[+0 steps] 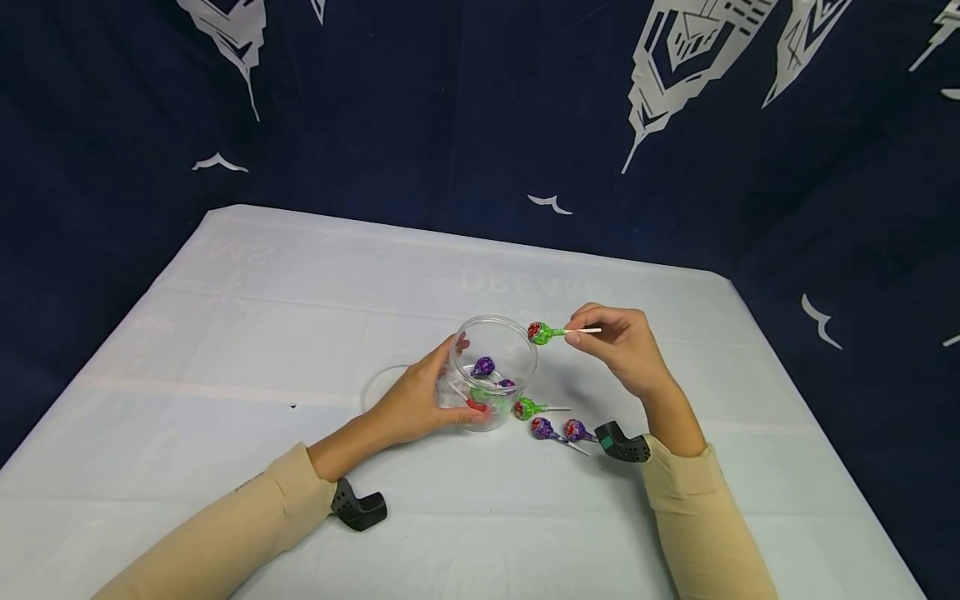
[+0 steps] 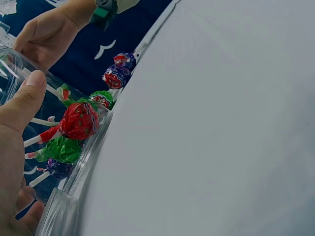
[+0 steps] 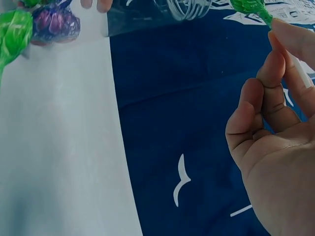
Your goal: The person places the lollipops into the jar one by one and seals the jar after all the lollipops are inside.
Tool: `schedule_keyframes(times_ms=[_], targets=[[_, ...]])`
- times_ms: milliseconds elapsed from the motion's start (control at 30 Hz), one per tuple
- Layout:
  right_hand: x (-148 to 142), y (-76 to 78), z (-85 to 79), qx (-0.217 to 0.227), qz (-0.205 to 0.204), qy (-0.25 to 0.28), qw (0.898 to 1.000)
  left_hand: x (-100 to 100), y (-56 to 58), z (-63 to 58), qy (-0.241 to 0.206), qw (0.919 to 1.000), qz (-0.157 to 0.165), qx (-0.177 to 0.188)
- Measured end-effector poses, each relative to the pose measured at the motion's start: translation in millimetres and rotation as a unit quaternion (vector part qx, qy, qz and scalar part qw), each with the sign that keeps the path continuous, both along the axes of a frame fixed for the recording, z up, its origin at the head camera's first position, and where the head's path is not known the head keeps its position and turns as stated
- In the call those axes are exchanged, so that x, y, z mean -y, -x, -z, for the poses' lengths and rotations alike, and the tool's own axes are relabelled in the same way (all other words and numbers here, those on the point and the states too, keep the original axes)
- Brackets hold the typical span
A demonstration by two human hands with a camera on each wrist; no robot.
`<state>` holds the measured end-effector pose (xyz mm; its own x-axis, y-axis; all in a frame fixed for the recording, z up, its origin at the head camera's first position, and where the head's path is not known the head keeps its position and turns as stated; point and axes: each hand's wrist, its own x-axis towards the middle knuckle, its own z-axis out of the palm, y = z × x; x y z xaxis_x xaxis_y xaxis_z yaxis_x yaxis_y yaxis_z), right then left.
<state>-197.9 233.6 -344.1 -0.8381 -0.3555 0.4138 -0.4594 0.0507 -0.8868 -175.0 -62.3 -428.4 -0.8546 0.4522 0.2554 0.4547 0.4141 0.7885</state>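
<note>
My left hand (image 1: 412,404) grips a clear plastic jar (image 1: 491,333) on the white table, thumb in front and fingers around its far side. Inside the jar lie several lollipops, among them a red one (image 2: 79,121), a green one (image 2: 63,150) and purple ones. My right hand (image 1: 618,346) pinches the white stick of a green-wrapped lollipop (image 1: 538,333). Its head is level with the jar's open rim, at the right side. In the right wrist view, thumb and forefinger meet on this lollipop (image 3: 251,6) just below its wrapper.
To the right of the jar, another green lollipop (image 1: 527,408) and two purple lollipops (image 1: 542,428) lie on the white tablecloth (image 1: 300,350). A clear round lid (image 1: 366,387) shows partly behind my left hand. A dark blue curtain (image 1: 420,108) hangs behind the table.
</note>
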Motion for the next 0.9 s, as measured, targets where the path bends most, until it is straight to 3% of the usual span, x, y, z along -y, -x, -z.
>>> schedule_keyframes(times_ms=[900], targets=[[30.0,8.8,7.1,0.001,-0.042,-0.003,0.999,2.1,-1.2,-3.6,-0.010,0.9999,0.009,0.005]])
